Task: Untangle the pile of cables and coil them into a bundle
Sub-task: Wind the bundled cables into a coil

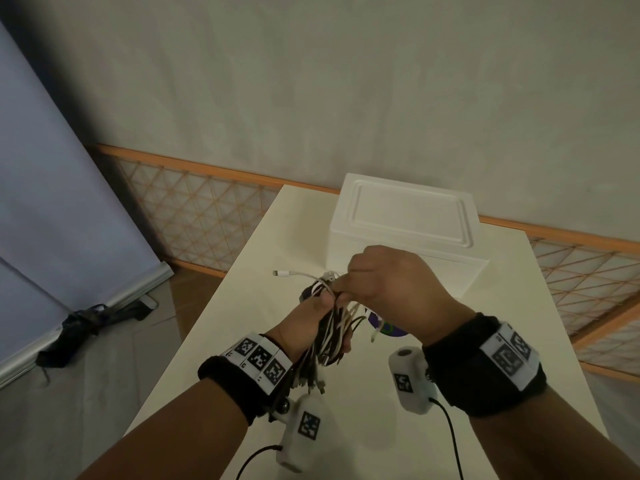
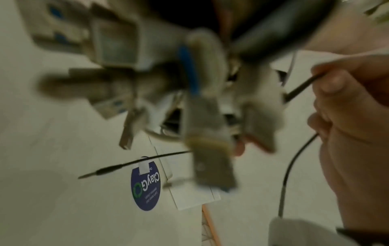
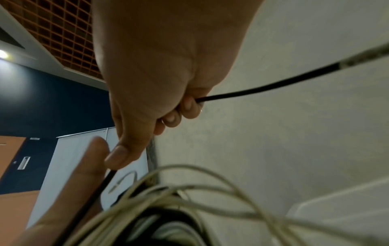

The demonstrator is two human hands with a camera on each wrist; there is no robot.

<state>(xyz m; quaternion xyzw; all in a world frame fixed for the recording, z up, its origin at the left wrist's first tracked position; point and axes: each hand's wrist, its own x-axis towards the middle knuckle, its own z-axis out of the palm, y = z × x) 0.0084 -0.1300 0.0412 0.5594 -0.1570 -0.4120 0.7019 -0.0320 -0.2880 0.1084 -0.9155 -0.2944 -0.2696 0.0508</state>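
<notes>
A bundle of black and white cables (image 1: 330,327) hangs above the table, gripped in my left hand (image 1: 313,315). Several plug ends (image 1: 311,381) dangle below that wrist, and a white plug (image 1: 277,273) sticks out to the left. My right hand (image 1: 377,282) is closed just above the bundle's top. In the right wrist view its fingers (image 3: 179,114) curl round a thin black cable (image 3: 263,88), and white loops (image 3: 189,196) lie blurred below. The left wrist view shows blurred USB plugs (image 2: 208,158) and a black jack plug (image 2: 99,172).
A white foam box (image 1: 405,216) with a lid stands at the table's (image 1: 263,237) far side, just behind my hands. A round blue sticker (image 1: 388,329) lies on the table under the bundle. Floor and a lattice wall panel (image 1: 194,209) lie to the left.
</notes>
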